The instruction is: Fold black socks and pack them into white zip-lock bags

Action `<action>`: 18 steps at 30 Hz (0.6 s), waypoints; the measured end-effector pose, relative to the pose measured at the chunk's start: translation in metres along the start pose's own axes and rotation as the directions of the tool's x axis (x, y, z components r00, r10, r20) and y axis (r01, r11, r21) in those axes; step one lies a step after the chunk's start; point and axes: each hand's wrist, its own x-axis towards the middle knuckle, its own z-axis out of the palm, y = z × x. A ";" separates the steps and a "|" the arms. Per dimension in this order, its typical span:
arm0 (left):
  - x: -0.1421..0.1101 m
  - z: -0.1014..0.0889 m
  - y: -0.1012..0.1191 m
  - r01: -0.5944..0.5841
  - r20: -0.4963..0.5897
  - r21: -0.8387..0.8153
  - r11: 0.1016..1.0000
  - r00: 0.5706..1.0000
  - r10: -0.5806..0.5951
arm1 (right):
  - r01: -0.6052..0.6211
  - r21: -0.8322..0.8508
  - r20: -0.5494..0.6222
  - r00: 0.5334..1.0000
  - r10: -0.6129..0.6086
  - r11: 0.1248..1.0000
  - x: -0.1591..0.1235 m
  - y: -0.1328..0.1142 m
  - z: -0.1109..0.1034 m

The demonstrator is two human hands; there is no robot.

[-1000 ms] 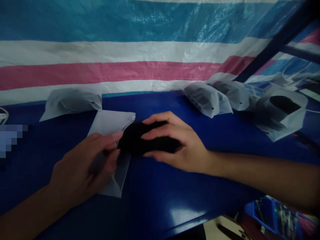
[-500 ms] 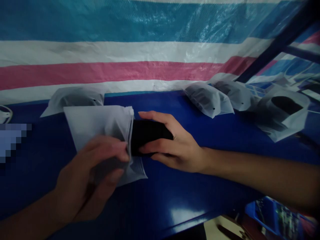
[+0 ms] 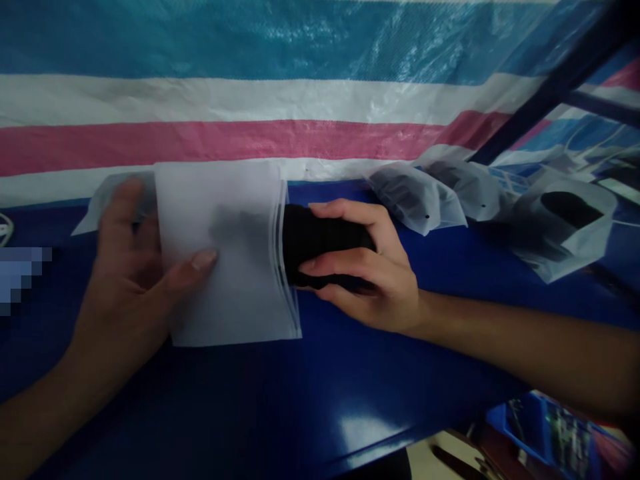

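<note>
A frosted plastic zip bag (image 3: 225,293) is held up over the blue table, its zip edge facing right. My left hand (image 3: 140,267) grips the bag's left end, thumb across the front and fingers at the back and side. A black, rounded object (image 3: 325,230) extends into the bag's mouth; its inner part shows as a dark blur through the plastic. Wrapped round the outer end of that object is my right hand (image 3: 375,267), thumb and fingers closed. What the object is cannot be made out.
Frosted bags with dark contents lie at the back: one (image 3: 110,193) behind my left hand, two (image 3: 415,197) at right. Another bag (image 3: 575,220) stands farther right with its mouth open. A striped sheet (image 3: 300,100) hangs behind the table (image 3: 280,400). Blue bins (image 3: 525,427) sit below the edge.
My left hand has moved from the bag's mouth to its left end. The bag is raised and flatter, and the black object's inner end now shows through the plastic.
</note>
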 end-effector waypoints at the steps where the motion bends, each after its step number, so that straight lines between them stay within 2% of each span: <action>1: -0.002 0.002 0.001 0.081 0.018 -0.049 0.995 0.997 -0.080 | -0.006 -0.020 -0.004 1.000 0.006 1.000 -0.001 0.000 0.000; 3: -0.006 0.005 -0.001 0.182 0.079 -0.131 0.975 0.982 -0.172 | -0.003 -0.055 0.012 1.000 0.004 0.998 -0.002 -0.001 0.002; 5: -0.010 0.008 -0.006 0.224 0.141 -0.191 0.956 0.970 -0.199 | 0.018 -0.072 0.043 0.999 -0.014 0.997 -0.002 0.000 0.004; 12: -0.014 0.012 -0.018 0.282 0.238 -0.251 0.926 0.945 -0.224 | 0.031 -0.053 -0.026 0.999 -0.032 0.998 0.008 -0.002 0.007; 15: -0.015 0.011 -0.017 0.318 0.280 -0.252 0.914 0.928 -0.246 | 0.034 -0.071 0.004 0.999 -0.034 0.997 0.007 -0.003 0.007; 18: -0.015 0.011 -0.016 0.323 0.299 -0.269 0.907 0.924 -0.240 | 0.084 -0.015 0.059 0.995 -0.083 0.996 0.003 -0.003 0.009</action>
